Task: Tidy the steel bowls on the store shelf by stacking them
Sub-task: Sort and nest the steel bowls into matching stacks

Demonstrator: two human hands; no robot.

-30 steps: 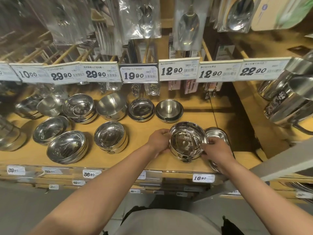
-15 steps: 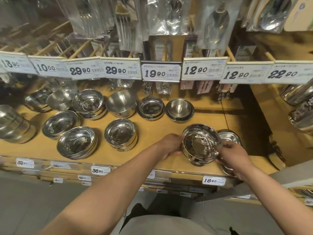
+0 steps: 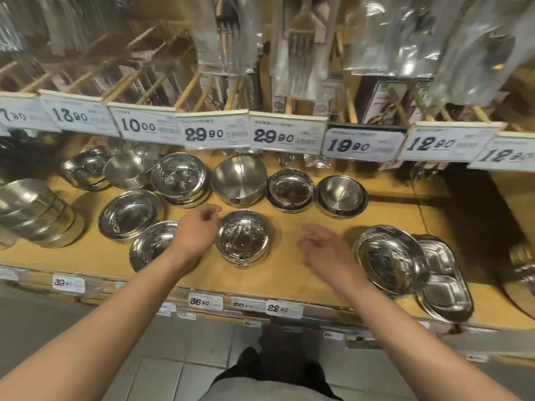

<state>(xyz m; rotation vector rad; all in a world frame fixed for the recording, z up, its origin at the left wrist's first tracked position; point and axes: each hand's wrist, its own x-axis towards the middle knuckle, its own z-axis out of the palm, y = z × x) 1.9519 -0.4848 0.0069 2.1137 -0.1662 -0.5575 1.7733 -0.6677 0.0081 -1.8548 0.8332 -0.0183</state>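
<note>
Two hands are hovering over the shelf, and neither is holding anything. We are finding the left hand just left of the near-middle bowl, fingers loosely curled and apart, close to the rim but, as far as we can tell, not touching it. The right hand is lying to the right of that bowl, fingers loose and spread, somewhat blurred, clear of every item.

We are reading the near-middle bowl as a short stack: it is sitting upright on the wood, apparently with a second rim under the first. We are judging that the hands are flanking it in order to lift it from both sides.

To the near right, the tilted bowl is leaning on the tray, so it is not sitting level. Along the far row, four bowls are standing side by side beneath the price tags; the far-left stack is already nested. Further bowls are standing at the near left, partly hidden by the left forearm.

We are judging the tidying as partly done, with several single bowls not yet stacked.
</note>
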